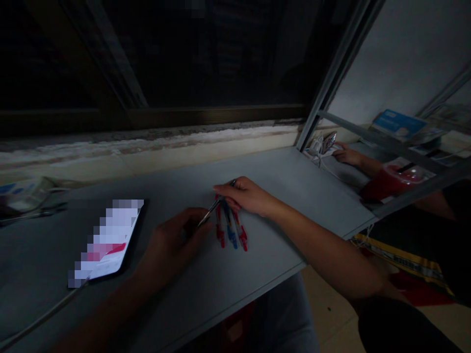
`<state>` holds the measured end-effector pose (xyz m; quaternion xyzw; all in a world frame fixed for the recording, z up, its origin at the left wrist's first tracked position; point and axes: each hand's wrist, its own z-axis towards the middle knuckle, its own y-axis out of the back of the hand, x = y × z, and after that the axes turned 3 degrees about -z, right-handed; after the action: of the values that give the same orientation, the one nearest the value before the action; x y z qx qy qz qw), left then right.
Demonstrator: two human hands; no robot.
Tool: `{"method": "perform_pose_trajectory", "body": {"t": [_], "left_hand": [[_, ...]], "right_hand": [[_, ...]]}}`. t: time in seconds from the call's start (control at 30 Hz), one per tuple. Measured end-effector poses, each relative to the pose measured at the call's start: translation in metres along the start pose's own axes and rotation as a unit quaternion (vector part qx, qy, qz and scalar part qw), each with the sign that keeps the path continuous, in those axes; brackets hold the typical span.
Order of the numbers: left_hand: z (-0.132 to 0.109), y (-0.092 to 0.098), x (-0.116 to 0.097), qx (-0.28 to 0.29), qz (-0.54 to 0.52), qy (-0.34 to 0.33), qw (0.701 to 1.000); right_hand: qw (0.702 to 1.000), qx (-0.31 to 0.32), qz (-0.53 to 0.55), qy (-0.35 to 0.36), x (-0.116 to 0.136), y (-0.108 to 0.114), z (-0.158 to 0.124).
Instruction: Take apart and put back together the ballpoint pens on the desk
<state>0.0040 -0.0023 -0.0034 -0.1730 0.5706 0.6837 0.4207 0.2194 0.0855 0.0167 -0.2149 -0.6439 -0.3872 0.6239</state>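
Observation:
Three capped pens (231, 230), two red and one blue, lie side by side on the grey desk (287, 181). My right hand (246, 196) rests over their far ends, its fingers pinched on one end of a thin pen (213, 207). My left hand (172, 242) is curled around the other end of that same thin pen, just left of the three pens.
A lit phone (106, 242) with a cable lies at the left of the desk. Clutter sits at the far left edge. Another person's hand (348, 156) rests on the neighbouring desk at the right, beside a red cup (390, 181). A dark window runs behind.

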Motion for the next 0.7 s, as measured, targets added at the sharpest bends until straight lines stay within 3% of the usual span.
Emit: {"method": "perform_pose_trajectory", "body": {"t": [0.13,0.33,0.53,0.7], "left_hand": [[0.003,0.006,-0.008,0.016,0.018,0.032,0.999],[0.007,0.008,-0.011,0.059,-0.032,0.09,0.994],[0.011,0.01,-0.005,0.03,-0.003,0.111,0.993],[0.009,0.007,-0.001,0.029,0.011,0.089,0.996]], "right_hand": [[0.997,0.02,0.068,-0.008,-0.002,0.0,0.0],[0.992,0.1,0.005,0.074,0.006,0.015,-0.002],[0.997,0.056,-0.04,0.021,-0.003,0.027,0.002],[0.998,0.022,-0.012,0.056,-0.008,0.029,0.003]]}}
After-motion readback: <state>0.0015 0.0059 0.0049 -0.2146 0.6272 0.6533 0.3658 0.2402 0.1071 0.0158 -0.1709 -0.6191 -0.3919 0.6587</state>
